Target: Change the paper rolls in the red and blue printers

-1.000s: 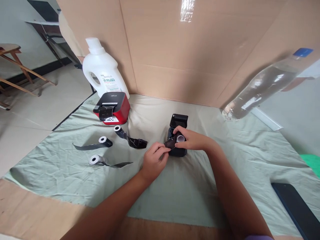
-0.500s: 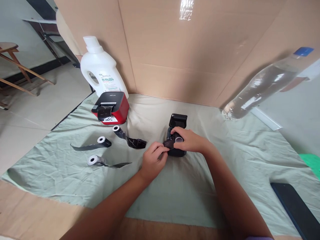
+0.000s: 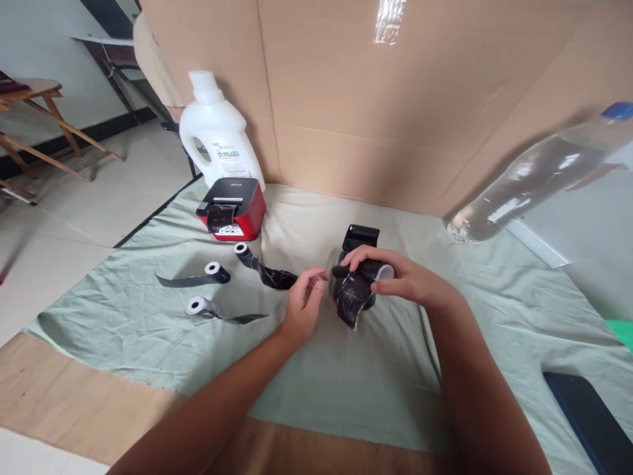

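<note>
My right hand (image 3: 395, 274) grips a black-coated paper roll (image 3: 380, 271) by its two ends, and the loose tail hangs down, creased and ragged at its tip. Behind and below the roll stands a small black portable printer (image 3: 361, 236) with its lid raised; the roll and my fingers hide most of its body. To the left, apart from the roll, my left hand (image 3: 305, 300) is empty, its fingers half curled and spread from the thumb. Left of it lie three similar rolls with tails out: a rear one (image 3: 241, 249), a middle one (image 3: 217, 272) and a front one (image 3: 198, 307).
A red and black label printer (image 3: 247, 211) stands in front of a white detergent bottle (image 3: 217, 132). A clear bottle with a blue cap (image 3: 534, 175) leans at the right. A dark phone (image 3: 588, 412) lies at the right front. Cardboard (image 3: 336, 86) walls the back.
My right hand has raised the paper roll out of the black portable printer. My left hand has let go of the paper tail and drawn away; the view has shifted slightly left.
</note>
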The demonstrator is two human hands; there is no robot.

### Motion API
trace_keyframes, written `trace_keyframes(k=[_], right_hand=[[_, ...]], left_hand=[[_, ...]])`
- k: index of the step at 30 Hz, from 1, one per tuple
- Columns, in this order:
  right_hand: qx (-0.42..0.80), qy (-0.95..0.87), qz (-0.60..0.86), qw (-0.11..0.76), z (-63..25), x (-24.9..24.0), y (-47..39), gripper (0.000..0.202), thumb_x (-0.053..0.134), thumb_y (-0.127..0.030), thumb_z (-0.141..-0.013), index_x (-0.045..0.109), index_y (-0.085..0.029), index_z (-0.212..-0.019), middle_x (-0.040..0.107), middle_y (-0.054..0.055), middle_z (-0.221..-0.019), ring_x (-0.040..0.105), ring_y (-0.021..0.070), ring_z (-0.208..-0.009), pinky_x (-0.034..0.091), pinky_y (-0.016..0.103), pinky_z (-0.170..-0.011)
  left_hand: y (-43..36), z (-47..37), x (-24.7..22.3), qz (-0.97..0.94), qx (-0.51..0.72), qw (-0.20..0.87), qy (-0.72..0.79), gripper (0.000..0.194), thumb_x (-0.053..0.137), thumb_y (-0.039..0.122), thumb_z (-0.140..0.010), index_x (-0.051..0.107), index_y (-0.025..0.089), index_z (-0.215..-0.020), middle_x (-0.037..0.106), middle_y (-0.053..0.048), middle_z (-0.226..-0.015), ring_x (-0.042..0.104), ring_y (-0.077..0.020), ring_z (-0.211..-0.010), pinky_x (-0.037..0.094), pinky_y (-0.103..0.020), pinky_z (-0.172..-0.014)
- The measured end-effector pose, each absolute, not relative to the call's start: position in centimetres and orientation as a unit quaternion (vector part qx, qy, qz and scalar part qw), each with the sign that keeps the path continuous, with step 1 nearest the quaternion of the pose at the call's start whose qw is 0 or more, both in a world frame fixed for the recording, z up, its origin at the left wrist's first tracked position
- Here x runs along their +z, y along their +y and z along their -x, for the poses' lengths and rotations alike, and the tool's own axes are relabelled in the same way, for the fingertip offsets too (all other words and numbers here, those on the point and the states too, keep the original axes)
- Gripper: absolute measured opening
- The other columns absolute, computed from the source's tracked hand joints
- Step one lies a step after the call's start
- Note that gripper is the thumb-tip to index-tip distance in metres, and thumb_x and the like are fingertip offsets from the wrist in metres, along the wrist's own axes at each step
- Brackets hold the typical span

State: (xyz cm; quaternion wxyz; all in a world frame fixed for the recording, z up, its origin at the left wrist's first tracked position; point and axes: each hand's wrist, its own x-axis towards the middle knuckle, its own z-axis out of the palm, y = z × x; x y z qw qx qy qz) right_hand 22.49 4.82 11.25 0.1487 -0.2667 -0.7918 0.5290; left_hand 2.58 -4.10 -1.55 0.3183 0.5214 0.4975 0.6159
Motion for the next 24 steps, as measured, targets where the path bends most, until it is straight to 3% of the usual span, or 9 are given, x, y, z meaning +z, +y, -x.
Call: trace_keyframes(k=[2,5,11,16,24], right_hand=[[0.594,-0.762,0.208,0.151,-21.9,11.2,4.4,0.032,0.068,-0.041,-0.08,0.065,-0.023,-0.106,0.064,0.008,-0.128,0.056,0.0315,-0.124,0.045,0.042,-0.101],[0.653,-0.708,0.216,0.159,-20.8,10.1,4.1,0.038,0.069,-0.05,-0.077,0.066,-0.021,-0.102,0.064,0.011,-0.126,0.058,0.0324,-0.119,0.048,0.042,-0.093],[0.718,-0.579,0.328,0.203,-19.6,7.6,4.3,0.045,0.049,-0.056,-0.086,0.063,-0.021,-0.111,0.066,0.013,-0.112,0.062,0.0261,-0.092,0.05,0.036,-0.071],[0.781,-0.478,0.326,0.235,-18.8,6.8,4.4,0.04,0.037,-0.049,-0.09,0.06,-0.021,-0.106,0.063,0.011,-0.095,0.05,0.0188,-0.068,0.037,0.03,-0.054],[0.837,-0.392,0.293,0.244,-17.9,5.7,4.3,0.025,0.049,-0.046,-0.083,0.051,-0.022,-0.086,0.05,0.002,-0.077,0.035,0.0129,-0.059,0.018,0.024,-0.049]], left_hand=[[-4.1,-2.7,-1.6,-0.503,0.61,0.373,0.486,0.037,0.05,0.05,-0.1,0.064,0.021,-0.119,0.068,-0.006,-0.094,0.06,-0.0149,-0.073,0.05,-0.027,-0.066],[-4.2,-2.8,-1.3,-0.497,0.605,0.402,0.476,0.045,0.054,0.059,-0.096,0.068,0.019,-0.109,0.066,-0.004,-0.08,0.055,-0.0135,-0.063,0.047,-0.026,-0.058],[-3.7,-2.9,-1.3,-0.424,0.639,0.403,0.5,0.042,0.067,0.057,-0.088,0.068,0.019,-0.106,0.064,-0.002,-0.078,0.058,-0.0139,-0.067,0.047,-0.024,-0.058],[-3.5,-3.0,-1.6,-0.414,0.651,0.409,0.487,0.042,0.07,0.055,-0.087,0.066,0.019,-0.11,0.065,-0.002,-0.078,0.059,-0.0139,-0.069,0.048,-0.025,-0.062],[-3.5,-2.9,-1.4,-0.409,0.652,0.407,0.491,0.042,0.069,0.054,-0.087,0.065,0.018,-0.108,0.067,-0.002,-0.081,0.06,-0.0137,-0.07,0.048,-0.025,-0.065]])
